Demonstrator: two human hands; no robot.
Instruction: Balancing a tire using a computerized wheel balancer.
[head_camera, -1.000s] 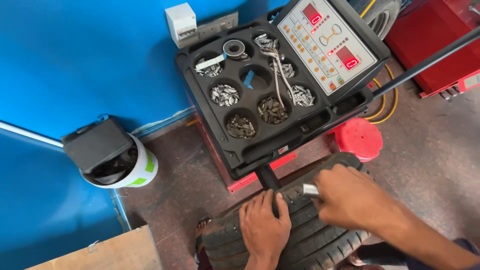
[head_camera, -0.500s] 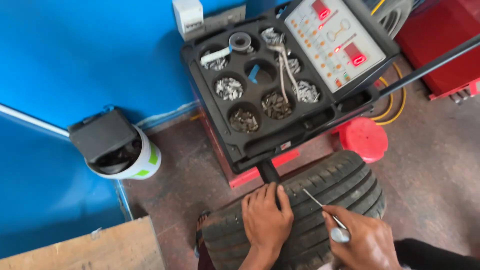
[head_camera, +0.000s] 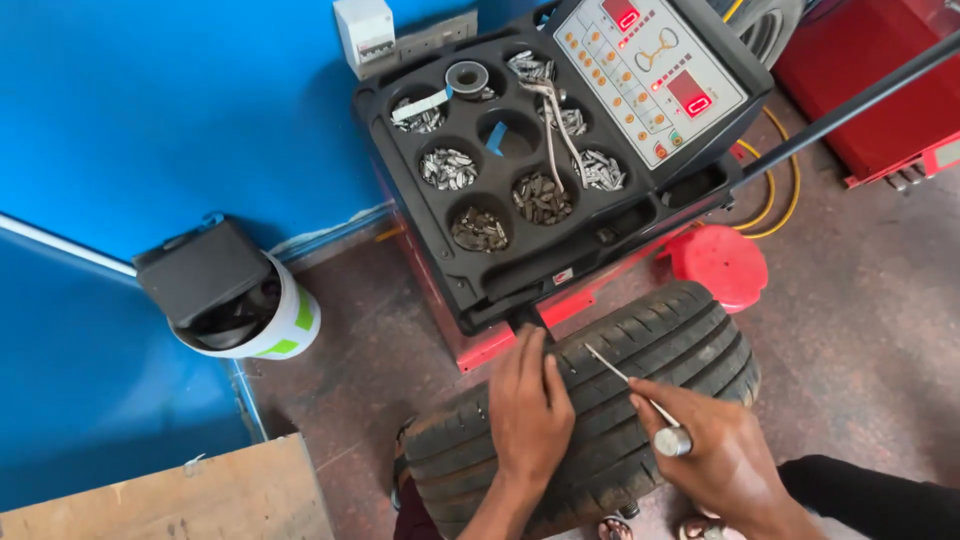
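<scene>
Since the earlier frames we are drawing our right hand (head_camera: 715, 455) back along the tyre (head_camera: 600, 410), away from the black tray, so that it is now sitting at the tyre's near right edge instead of on top of the tread. Our fingers are curling closed around a thin metal pick (head_camera: 635, 395), gripping it by its round silver handle end. Its long axis is running diagonally across the tread, with the fine tip pointing up and to the left, toward the black tray (head_camera: 470, 290) of the balancing machine, and resting in or just above a groove; we cannot tell which. Our left hand (head_camera: 528, 410) is lying flat and open on the tyre just left of the pick, fingers stretched toward the tray, holding nothing. Beyond the tyre, the tray's round wells are holding small metal weights (head_camera: 480, 228), a red stool (head_camera: 722, 262) is standing at the tyre's far right, and a white bucket (head_camera: 265, 320) is sitting well to its left.
</scene>
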